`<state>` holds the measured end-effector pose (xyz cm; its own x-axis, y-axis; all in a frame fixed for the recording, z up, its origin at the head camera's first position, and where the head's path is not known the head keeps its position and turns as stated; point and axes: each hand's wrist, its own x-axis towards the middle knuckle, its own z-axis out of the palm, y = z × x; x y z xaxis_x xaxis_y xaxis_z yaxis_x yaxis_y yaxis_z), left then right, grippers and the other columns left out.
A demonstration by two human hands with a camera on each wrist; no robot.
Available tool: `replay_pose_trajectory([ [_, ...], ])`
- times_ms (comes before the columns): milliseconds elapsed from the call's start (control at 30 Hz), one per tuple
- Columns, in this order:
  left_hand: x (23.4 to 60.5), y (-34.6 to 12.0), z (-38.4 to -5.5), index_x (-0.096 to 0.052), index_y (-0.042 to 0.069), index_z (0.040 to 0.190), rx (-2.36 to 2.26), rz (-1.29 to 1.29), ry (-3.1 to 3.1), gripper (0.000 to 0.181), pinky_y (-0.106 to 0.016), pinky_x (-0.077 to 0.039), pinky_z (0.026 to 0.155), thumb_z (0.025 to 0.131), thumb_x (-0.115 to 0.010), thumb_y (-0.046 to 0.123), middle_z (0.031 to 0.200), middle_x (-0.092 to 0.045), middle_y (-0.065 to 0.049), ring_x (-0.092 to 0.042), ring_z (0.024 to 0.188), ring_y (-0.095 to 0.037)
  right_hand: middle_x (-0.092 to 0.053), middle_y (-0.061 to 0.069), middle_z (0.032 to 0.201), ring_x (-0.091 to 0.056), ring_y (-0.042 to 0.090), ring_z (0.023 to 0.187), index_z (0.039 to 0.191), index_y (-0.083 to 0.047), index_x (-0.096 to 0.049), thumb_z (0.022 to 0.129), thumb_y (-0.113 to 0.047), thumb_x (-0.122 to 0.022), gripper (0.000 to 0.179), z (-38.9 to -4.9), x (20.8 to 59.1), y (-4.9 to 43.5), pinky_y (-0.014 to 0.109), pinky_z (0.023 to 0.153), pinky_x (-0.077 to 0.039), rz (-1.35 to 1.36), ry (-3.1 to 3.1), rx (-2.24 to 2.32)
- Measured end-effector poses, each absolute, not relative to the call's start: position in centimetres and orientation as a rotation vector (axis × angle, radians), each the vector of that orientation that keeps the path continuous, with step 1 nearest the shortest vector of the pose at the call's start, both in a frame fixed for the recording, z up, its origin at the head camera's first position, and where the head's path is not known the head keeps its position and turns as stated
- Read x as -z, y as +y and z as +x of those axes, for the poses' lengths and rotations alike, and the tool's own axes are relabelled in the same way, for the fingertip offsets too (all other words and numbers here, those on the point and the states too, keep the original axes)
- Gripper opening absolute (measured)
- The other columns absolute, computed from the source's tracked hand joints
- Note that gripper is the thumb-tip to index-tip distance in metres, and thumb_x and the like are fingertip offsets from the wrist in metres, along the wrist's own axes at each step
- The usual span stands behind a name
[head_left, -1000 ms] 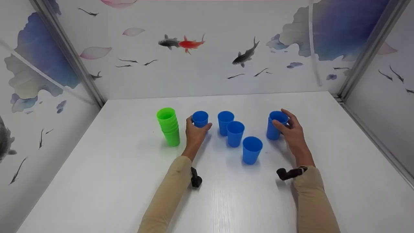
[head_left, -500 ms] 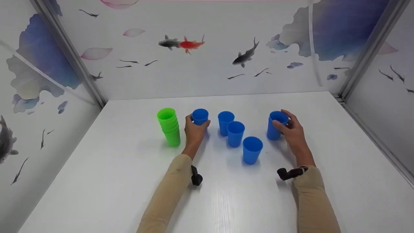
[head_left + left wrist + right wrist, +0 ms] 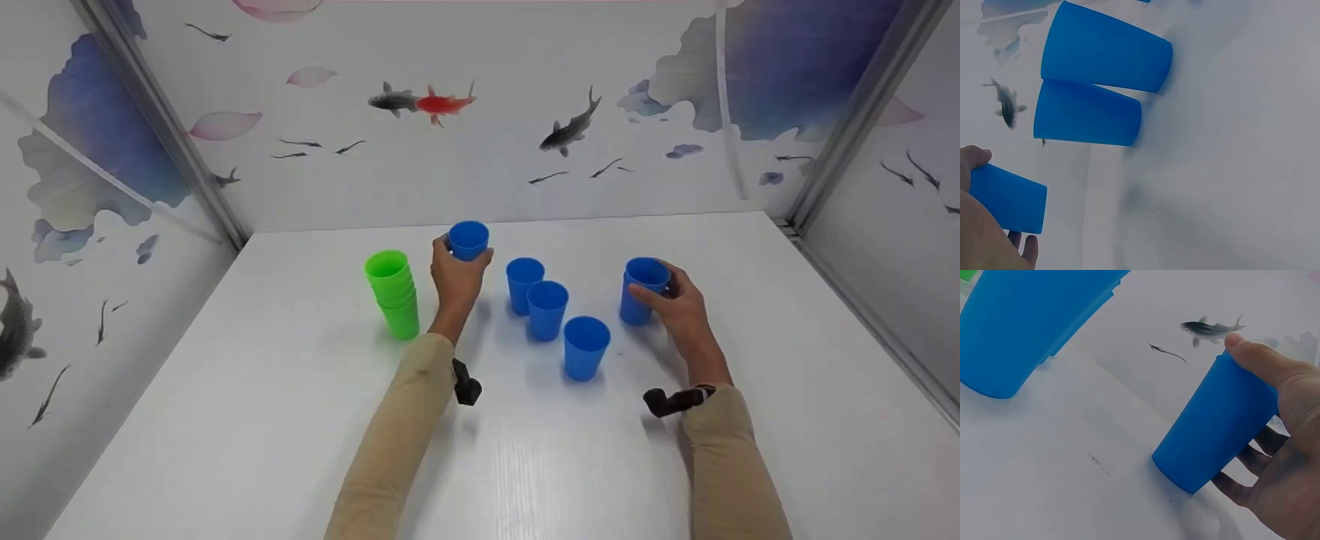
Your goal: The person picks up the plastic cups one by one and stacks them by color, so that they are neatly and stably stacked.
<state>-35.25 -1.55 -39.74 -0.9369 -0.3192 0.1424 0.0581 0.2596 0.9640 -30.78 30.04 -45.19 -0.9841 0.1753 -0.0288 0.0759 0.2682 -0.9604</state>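
My left hand (image 3: 459,281) grips a blue plastic cup (image 3: 469,241) around its side, thumb on the right. The cup is upright, raised over the back of the table, and its base shows above the tabletop in the left wrist view. At the right, my right hand (image 3: 681,304) holds a blue cup (image 3: 636,306) that stands on the table; a second rim line just under its top suggests nested cups. In the right wrist view the thumb lies at the rim, with the fingers behind the cup (image 3: 1216,424).
Between the hands stand three blue cups in a slanting row: a back cup (image 3: 523,289), a middle cup (image 3: 547,315) and a front cup (image 3: 585,351). A stack of green cups (image 3: 397,300) stands left of my left hand. A patterned wall (image 3: 480,180) bounds the table's back.
My left hand has lifted its blue cup off the table, up and slightly away toward the back wall. My right hand and its cup have hardly moved; the other cups stay put.
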Motion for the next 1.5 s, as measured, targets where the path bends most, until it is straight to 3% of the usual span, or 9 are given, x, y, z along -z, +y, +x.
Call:
replay_pose_trajectory([
  [233, 37.7, -0.4, -35.4, -0.036, 0.007, 0.148, 1.77, 0.202, -2.199, 0.071, -0.049, -0.043, 0.115, 0.09, -0.075, 0.023, 0.151, -0.047, -0.015, -0.047, 0.142, -0.032, -0.015, 0.015, 0.169, -0.012, 0.037, 0.157, 0.162, -0.017, -0.009, 0.086, -0.054, -0.073, 0.106, -30.8, 45.4, 29.7, 0.057, 0.126, -0.016, -0.295, -2.464, -1.845],
  [400, 36.3, 0.4, -35.5, -0.035, 0.007, 0.149, 1.797, 0.149, -2.195, 0.072, -0.047, -0.048, 0.11, 0.091, -0.074, 0.024, 0.152, -0.047, -0.015, -0.049, 0.14, -0.033, -0.005, 0.012, 0.17, -0.002, 0.036, 0.158, 0.162, -0.022, -0.003, 0.086, -0.059, -0.07, 0.108, -31.0, 45.6, 29.7, 0.059, 0.126, -0.011, -0.314, -2.494, -1.872],
  [667, 35.3, 2.1, -34.7, -0.035, 0.01, 0.151, 1.819, 0.107, -2.238, 0.074, -0.051, -0.042, 0.115, 0.091, -0.073, 0.031, 0.153, -0.047, -0.012, -0.047, 0.142, -0.032, 0.004, 0.01, 0.171, 0.006, 0.036, 0.157, 0.161, -0.026, 0.004, 0.084, -0.064, -0.068, 0.112, -31.2, 46.0, 29.9, 0.061, 0.125, -0.005, -0.3, -2.542, -1.927],
  [1100, 34.2, 5.8, -34.0, -0.038, 0.007, 0.151, 1.724, -0.163, -2.465, 0.076, -0.049, -0.044, 0.114, 0.09, -0.075, 0.033, 0.15, -0.049, -0.016, -0.05, 0.139, -0.033, 0.007, 0.01, 0.17, 0.006, 0.037, 0.157, 0.161, -0.029, 0.008, 0.085, -0.064, -0.067, 0.111, -31.2, 45.7, 30.1, 0.06, 0.126, -0.005, -0.296, -2.566, -1.956],
  [1500, 34.6, 10.8, -33.3, -0.043, 0.007, 0.148, 1.777, -0.287, -2.449, 0.073, -0.043, -0.049, 0.11, 0.088, -0.077, 0.034, 0.144, -0.056, -0.012, -0.055, 0.134, -0.026, 0.007, 0.009, 0.17, 0.006, 0.039, 0.157, 0.161, -0.03, 0.01, 0.079, -0.071, -0.067, 0.119, -31.5, 45.7, 30.3, 0.064, 0.124, -0.006, -0.359, -2.59, -1.944],
])
